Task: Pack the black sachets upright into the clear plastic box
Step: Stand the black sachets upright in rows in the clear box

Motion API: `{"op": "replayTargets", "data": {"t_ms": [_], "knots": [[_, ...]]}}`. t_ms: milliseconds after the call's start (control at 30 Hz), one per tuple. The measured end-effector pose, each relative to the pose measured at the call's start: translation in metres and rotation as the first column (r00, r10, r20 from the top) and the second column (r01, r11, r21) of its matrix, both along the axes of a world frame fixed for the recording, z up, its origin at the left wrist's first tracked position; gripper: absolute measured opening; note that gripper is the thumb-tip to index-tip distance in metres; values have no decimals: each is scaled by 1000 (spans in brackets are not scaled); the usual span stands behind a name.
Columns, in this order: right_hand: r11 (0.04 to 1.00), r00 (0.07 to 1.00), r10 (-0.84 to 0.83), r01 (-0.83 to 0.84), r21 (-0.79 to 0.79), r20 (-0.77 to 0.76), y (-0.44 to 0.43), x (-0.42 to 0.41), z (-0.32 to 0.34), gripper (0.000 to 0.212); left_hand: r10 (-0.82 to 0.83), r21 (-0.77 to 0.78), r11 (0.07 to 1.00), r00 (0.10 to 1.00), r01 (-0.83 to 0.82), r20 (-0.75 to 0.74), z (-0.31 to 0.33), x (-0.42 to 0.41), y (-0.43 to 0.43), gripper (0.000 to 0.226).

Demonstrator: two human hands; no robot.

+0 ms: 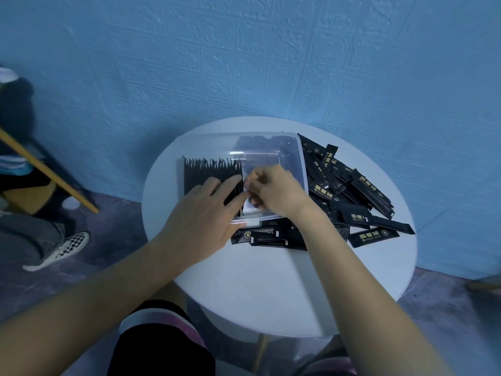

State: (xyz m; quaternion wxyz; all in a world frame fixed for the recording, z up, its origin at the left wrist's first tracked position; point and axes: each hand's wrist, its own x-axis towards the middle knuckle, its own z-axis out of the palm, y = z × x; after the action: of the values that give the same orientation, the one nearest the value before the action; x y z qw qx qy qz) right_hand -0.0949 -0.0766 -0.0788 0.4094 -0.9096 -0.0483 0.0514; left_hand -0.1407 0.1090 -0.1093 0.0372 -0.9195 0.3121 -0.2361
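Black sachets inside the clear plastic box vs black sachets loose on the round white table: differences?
The row of black sachets stands upright on edge in the clear plastic box; the loose pile of black sachets lies flat on the round white table. The row is tight and parallel; the pile is jumbled, overlapping. Shared: same black stick packs.

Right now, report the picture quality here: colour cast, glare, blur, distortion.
Head view: a dim blue cast overall; wide-angle bending curves the white table rim and wall lines; glare streaks on the clear plastic box veil its far wall; the far left edge is smeared with blur; the left hand, right hand and gold print on the loose sachets are fairly sharp.
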Motion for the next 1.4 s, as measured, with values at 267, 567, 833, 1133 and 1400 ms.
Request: {"op": "replayTargets", "data": {"t_ms": [267,567,833,1133,1400], "knots": [[999,999,9,-8,-46,34,-2,-3,-3,29,-13,26,1000,1000,13,2,-2,2,2,44],[998,957,55,-57,0,285,-20,-58,19,24,16,21,1000,1000,-16,8,-4,6,3,40],[930,897,17,148,-337,442,-78,-115,-17,19,18,19,1000,1000,-18,13,-5,8,2,40],[876,912,49,157,-456,407,-84,-118,-39,24,18,9,1000,1000,-18,4,-5,8,1,40],[892,857,103,146,-429,506,-75,-111,-37,16,24,19,1000,1000,-24,5,-5,8,1,41]]}}
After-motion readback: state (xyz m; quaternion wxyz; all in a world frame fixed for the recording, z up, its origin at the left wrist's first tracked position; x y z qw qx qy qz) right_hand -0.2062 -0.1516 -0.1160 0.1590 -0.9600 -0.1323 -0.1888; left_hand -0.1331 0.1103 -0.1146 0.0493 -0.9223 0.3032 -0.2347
